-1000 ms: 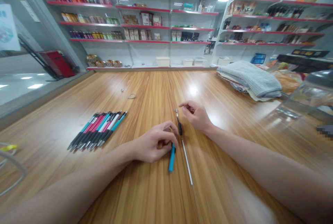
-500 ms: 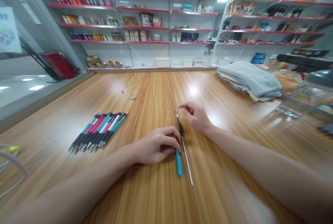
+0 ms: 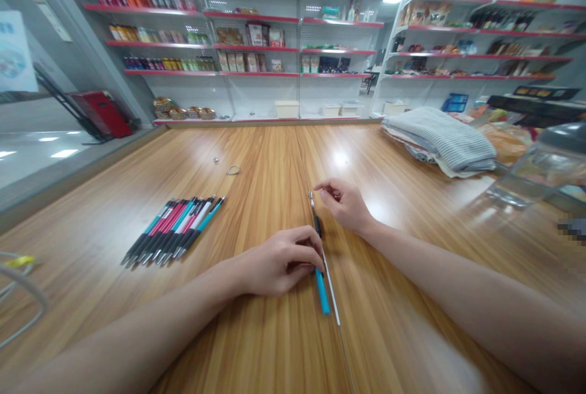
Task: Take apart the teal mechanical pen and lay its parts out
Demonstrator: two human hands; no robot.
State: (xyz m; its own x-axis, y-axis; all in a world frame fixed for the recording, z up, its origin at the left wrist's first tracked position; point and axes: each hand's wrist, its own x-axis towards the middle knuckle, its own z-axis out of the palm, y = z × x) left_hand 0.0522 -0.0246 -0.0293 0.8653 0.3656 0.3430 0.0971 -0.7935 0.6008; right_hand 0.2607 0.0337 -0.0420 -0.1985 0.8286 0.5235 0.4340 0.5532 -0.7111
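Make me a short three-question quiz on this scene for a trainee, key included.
1. What colour is the tube held by the left hand?
A) red
B) blue
C) white

2. True or false: the small ring lies farther from the person than the row of pens.

3. Fill in: the folded cloth on the right is patterned with ____.

Key: 1. B; 2. true; 3. stripes

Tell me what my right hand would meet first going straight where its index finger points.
Your right hand would probably meet the small silver piece first; depth is unclear, so it might pass above.
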